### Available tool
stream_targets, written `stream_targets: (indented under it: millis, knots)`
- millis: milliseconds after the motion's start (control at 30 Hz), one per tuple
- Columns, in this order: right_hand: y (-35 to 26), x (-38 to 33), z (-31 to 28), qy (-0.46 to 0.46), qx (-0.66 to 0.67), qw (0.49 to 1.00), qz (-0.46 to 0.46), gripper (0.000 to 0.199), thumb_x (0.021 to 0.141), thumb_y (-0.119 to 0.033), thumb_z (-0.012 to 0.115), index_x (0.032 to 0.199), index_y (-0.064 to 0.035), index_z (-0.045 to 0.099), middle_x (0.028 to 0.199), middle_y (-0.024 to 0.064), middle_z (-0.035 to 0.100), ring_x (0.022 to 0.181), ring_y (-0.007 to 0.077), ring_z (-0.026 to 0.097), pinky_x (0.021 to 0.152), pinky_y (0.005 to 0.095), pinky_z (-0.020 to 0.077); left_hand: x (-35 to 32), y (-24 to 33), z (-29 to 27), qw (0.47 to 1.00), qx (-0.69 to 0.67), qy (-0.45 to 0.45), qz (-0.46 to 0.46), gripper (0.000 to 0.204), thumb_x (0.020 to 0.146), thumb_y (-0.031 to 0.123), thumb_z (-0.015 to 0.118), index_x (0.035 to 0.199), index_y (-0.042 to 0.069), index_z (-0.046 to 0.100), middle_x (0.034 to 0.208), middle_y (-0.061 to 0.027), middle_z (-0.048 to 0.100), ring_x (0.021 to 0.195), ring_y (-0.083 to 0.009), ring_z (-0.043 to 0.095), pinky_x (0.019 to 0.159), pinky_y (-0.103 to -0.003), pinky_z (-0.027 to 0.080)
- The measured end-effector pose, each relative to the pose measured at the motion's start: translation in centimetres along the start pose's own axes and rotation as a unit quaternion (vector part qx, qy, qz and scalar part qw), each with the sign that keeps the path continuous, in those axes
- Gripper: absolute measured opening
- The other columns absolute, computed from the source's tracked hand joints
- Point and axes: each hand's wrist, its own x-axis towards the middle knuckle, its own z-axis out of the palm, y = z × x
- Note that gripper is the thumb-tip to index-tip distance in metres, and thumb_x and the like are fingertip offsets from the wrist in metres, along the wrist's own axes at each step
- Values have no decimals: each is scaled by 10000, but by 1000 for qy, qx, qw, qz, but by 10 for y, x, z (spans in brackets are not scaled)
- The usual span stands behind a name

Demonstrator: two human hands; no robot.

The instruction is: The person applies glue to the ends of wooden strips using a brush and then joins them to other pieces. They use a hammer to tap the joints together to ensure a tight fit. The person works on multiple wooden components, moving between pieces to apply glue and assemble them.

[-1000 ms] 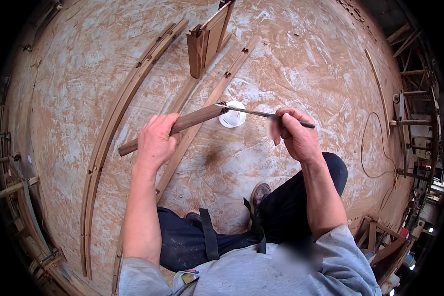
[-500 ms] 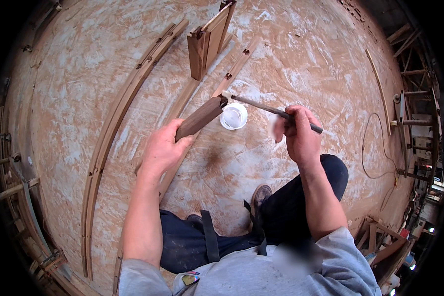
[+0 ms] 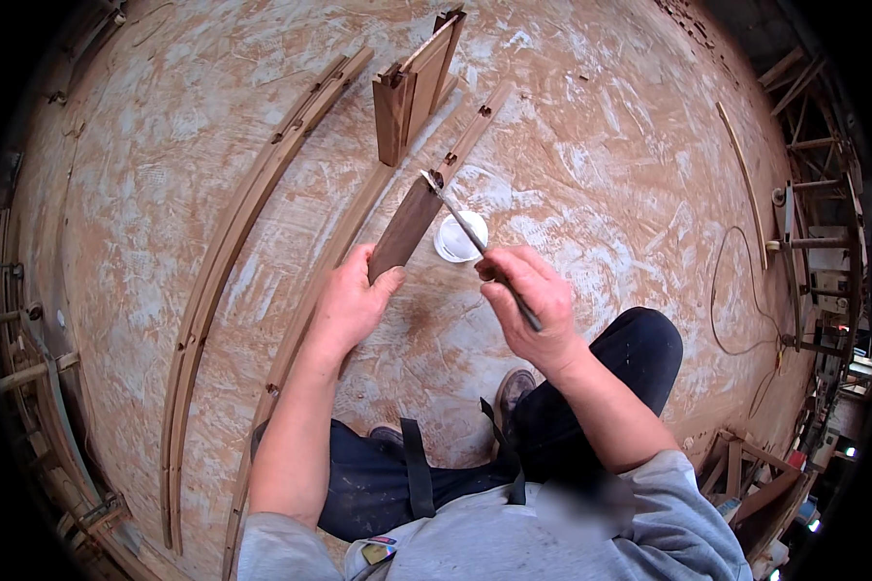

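My left hand [image 3: 351,302] grips a short dark-brown wooden board [image 3: 405,229] near its lower end, the fingers wrapped round its edge. The board's far end is cut into a joint and points up and to the right. Between the fingers of my right hand [image 3: 533,305] is a slim brush [image 3: 470,232], held like a pen. Its pale tip touches the cut end of the board. Just beyond the brush, a small white plastic tub [image 3: 452,242] with white contents stands on the floor, partly covered by the brush handle.
Long wooden rails [image 3: 233,228] lie on the left, and a mortised rail [image 3: 465,140] lies beyond the board. A panelled wooden frame piece [image 3: 417,92] stands at the far side. At right are a thin strip [image 3: 743,184] and a looped cord [image 3: 717,290]. Racks line both sides.
My right hand has moved left and down, and the brush has turned steeper across the board's end. The board has swung more upright, with my left hand slightly to the right.
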Motion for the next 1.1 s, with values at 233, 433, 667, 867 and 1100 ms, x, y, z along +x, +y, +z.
stream_targets:
  millis: [233, 433, 667, 867, 1100]
  knots:
    - [-4, -6, 7, -2, -15, 1000, -6, 294, 790, -9, 692, 1062, 28, 588, 903, 168, 613, 785, 315, 622, 670, 356, 505, 2, -18, 23, 997, -23, 61, 47, 395, 875, 271, 644, 1137, -5, 539, 979, -220, 661, 941, -354, 647, 800, -418, 489]
    - [-5, 2, 1, -24, -40, 998, -33, 277, 792, -12, 692, 1049, 26, 599, 909, 159, 622, 787, 300, 631, 682, 348, 509, 2, -21, 25, 998, -25, 56, 14, 401, 877, 244, 648, 1158, -20, 539, 1032, -186, 660, 967, -268, 641, 840, -366, 483]
    - [-3, -2, -5, 112, 216, 958, 150, 212, 920, -33, 541, 1104, 66, 577, 893, 152, 662, 764, 210, 636, 653, 288, 505, 4, -25, 20, 993, 23, 112, 30, 395, 867, 242, 651, 1151, -13, 548, 1030, -189, 659, 980, -271, 637, 845, -368, 481]
    - [17, 12, -11, 164, 377, 846, 338, 326, 1012, -212, 414, 1083, 80, 541, 863, 188, 641, 710, 219, 642, 582, 300, 530, 0, -16, 14, 998, -22, 56, 36, 369, 871, 248, 643, 1118, -15, 567, 992, -141, 668, 927, -234, 638, 828, -343, 481]
    - [25, 5, -18, 155, 435, 842, 278, 326, 1009, -239, 436, 1073, 66, 532, 847, 190, 642, 695, 230, 646, 536, 297, 525, -3, -16, 11, 953, -280, -103, -48, 280, 931, 304, 585, 997, 38, 534, 816, -39, 629, 676, -109, 583, 632, -273, 494]
